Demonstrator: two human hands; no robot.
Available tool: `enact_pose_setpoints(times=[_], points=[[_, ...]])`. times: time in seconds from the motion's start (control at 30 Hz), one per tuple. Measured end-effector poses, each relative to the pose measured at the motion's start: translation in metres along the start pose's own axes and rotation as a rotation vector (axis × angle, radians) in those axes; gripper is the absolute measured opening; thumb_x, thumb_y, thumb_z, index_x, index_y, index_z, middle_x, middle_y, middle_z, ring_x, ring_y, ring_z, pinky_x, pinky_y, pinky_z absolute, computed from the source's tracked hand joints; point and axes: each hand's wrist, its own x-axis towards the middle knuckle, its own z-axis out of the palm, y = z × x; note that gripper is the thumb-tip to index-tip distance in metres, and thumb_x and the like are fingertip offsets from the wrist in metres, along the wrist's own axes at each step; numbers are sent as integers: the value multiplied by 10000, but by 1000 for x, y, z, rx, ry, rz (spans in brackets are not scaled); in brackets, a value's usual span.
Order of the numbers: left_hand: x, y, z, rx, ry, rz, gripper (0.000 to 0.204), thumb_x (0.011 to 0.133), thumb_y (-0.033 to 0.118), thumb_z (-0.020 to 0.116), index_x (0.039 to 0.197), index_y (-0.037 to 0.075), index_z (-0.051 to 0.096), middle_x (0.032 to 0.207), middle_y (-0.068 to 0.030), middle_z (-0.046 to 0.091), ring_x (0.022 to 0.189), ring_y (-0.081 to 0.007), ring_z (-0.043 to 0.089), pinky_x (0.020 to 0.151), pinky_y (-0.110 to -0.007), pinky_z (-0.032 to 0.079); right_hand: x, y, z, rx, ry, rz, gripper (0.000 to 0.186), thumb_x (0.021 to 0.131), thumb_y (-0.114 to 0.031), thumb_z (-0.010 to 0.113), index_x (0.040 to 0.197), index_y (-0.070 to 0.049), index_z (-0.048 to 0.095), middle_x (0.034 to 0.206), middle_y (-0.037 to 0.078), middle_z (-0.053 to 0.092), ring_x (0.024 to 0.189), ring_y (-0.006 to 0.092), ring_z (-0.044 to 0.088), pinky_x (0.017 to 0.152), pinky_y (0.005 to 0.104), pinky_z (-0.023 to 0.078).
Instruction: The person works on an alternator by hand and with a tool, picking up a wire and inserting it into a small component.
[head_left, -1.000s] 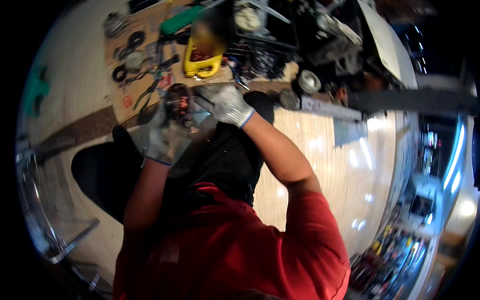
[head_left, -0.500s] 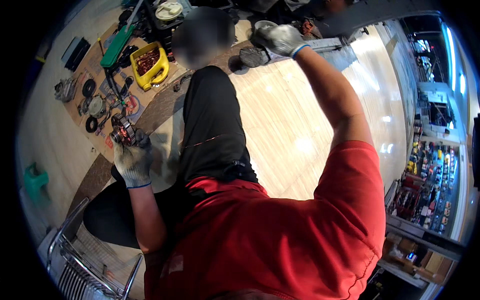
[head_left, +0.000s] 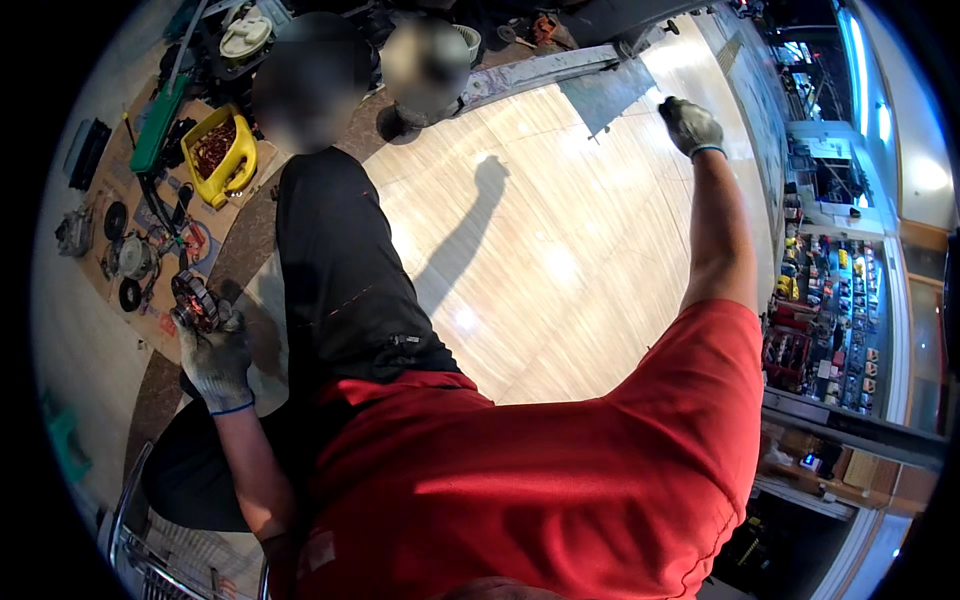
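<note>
My left hand, in a whitish knit glove, is closed around a ring-shaped motor stator with copper windings. It holds the stator beside my bent left leg, above the edge of a cardboard sheet. Far to the right, my gloved right hand is stretched out over the pale floor. Its fingers are curled closed, with dark fingertips; anything small inside them is hidden. A thin reddish strand lies across my dark trouser leg.
At left, a cardboard sheet bears black rings and machine parts. A cut-open yellow jug holds reddish scraps beside a long green-handled tool. A metal beam runs along the far side. A chrome chair stands lower left; stocked shelves line the right.
My right hand has left the metal beam and swung right, out over the floor. The view has shifted to the right. My left hand still holds the stator.
</note>
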Motion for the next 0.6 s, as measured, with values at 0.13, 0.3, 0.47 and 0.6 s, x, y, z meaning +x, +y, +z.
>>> enact_pose_setpoints(times=[0.13, 0.3, 0.47, 0.6], points=[[-1, -2, 9, 62, 9, 2, 333, 1009, 363, 481, 1097, 52, 558, 867, -63, 554, 766, -193, 482, 666, -301, 413, -12, 49, -11, -165, 13, 64, 331, 975, -387, 416, 1065, -175, 654, 1094, 148, 682, 1030, 362, 650, 837, 491, 519], [2, -2, -10, 101, -72, 39, 363, 1016, 389, 478, 1160, 67, 563, 922, -66, 588, 791, -185, 509, 674, -294, 429, -7, 37, -43, -153, -9, 158, 384, 958, -465, 502, 1234, -222, 613, 1257, 118, 623, 1169, 326, 594, 935, 508, 472], [1, 1, -19, 37, -192, 19, 481, 1019, 370, 488, 1420, 107, 450, 1192, -39, 609, 877, -193, 555, 704, -294, 454, 20, -39, -14, -89, -233, 108, 963, 668, -586, 779, 1477, -248, 381, 1490, 145, 420, 1395, 381, 347, 1125, 535, 322], [11, -17, -3, 49, 110, -11, 485, 1008, 381, 511, 1403, 105, 461, 1207, -41, 602, 930, -163, 579, 706, -291, 473, 42, -118, 37, 86, -62, -190, 831, 707, -532, 758, 1395, -139, 510, 1448, 129, 491, 1333, 335, 464, 1072, 564, 368]])
